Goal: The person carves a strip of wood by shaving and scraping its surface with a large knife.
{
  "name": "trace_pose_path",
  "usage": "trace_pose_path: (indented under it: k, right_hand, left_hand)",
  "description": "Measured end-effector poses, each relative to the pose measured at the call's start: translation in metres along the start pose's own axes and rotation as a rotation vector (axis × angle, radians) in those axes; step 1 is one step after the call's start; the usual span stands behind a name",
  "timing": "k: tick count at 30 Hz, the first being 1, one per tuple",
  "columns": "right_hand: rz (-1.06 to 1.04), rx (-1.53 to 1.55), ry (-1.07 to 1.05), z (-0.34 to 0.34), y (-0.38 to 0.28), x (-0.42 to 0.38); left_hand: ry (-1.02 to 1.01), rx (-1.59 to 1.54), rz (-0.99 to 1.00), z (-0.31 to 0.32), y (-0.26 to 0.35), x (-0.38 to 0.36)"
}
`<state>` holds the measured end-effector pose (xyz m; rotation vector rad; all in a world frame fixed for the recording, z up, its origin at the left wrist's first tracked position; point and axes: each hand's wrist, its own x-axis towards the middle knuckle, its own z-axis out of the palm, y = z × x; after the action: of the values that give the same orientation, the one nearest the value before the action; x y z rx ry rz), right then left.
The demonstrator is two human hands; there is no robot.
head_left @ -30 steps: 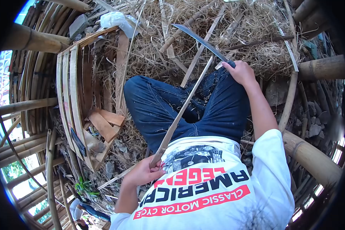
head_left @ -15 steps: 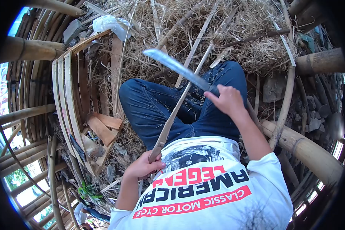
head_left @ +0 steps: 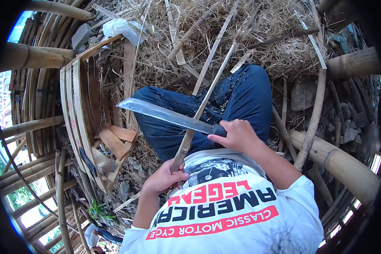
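My right hand is wrapped round the dark handle of a machete, whose long blade points left above my lap. Near the handle, the blade crosses over a long bamboo strip. That strip's near end is gripped in my left hand, close against my shirt. From there it slants up and away over my jeans to the shavings beyond. Pale bits of shaving cling to the denim between my crossed legs.
A heap of curly shavings covers the ground ahead. On the left stand a slatted wooden crate, wood offcuts and a white plastic bag. Thick bamboo poles and stones lie on the right.
My right hand has drawn the machete down and left toward me, so its blade now lies across the strip nearer my left hand. The left hand has barely shifted.
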<state>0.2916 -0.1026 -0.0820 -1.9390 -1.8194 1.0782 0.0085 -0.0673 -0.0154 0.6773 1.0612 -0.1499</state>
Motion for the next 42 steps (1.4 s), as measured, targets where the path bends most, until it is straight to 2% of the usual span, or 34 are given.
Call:
trace_pose_path:
  k: [3, 6, 14, 16, 17, 20, 24, 27, 29, 32, 34, 37, 40, 42]
  right_hand:
    - [0.016, -0.096, 0.023, -0.006, 0.01, 0.007]
    - [0.14, -0.099, 0.122, -0.014, 0.038, 0.021]
    - [0.174, -0.235, 0.031, -0.042, 0.063, 0.04]
    - [0.276, -0.245, 0.179, -0.045, 0.083, 0.05]
    - [0.322, -0.195, 0.177, -0.054, 0.093, 0.055]
    - [0.325, -0.218, 0.109, -0.066, 0.111, 0.068]
    - [0.301, -0.307, 0.188, -0.062, 0.117, 0.068]
    - [0.311, -0.277, 0.206, -0.062, 0.107, 0.066]
    - [0.321, -0.161, 0.23, -0.06, 0.096, 0.061]
    - [0.324, -0.079, 0.273, -0.039, 0.069, 0.043]
    - [0.245, -0.047, 0.202, -0.025, 0.048, 0.027]
    - [0.105, -0.033, 0.12, -0.003, 0.012, 0.002]
    - [0.06, 0.118, 0.023, 0.004, -0.004, -0.013]
    - [-0.002, 0.072, 0.015, 0.007, -0.006, -0.014]
  left_hand:
    - [-0.002, -0.006, -0.008, -0.002, -0.004, -0.005]
    - [-0.058, -0.063, -0.005, -0.003, -0.004, -0.019]
    - [-0.113, -0.112, -0.049, 0.002, -0.007, -0.031]
    - [-0.147, -0.064, -0.016, 0.001, -0.012, -0.041]
    - [-0.139, -0.065, -0.019, 0.001, -0.013, -0.046]
    - [-0.127, -0.018, 0.0, 0.002, -0.015, -0.057]
    - [-0.163, 0.011, 0.031, -0.004, -0.013, -0.051]
    - [-0.189, -0.01, 0.017, -0.008, -0.014, -0.05]
    - [-0.185, -0.177, -0.054, -0.008, -0.017, -0.047]
    - [-0.207, -0.166, -0.023, -0.01, -0.018, -0.037]
    - [-0.231, -0.183, -0.007, -0.008, -0.016, -0.029]
    - [-0.207, -0.164, -0.085, -0.005, -0.01, -0.017]
    - [-0.254, -0.189, -0.092, -0.008, -0.012, -0.011]
    - [-0.28, -0.197, -0.026, -0.009, -0.015, -0.012]
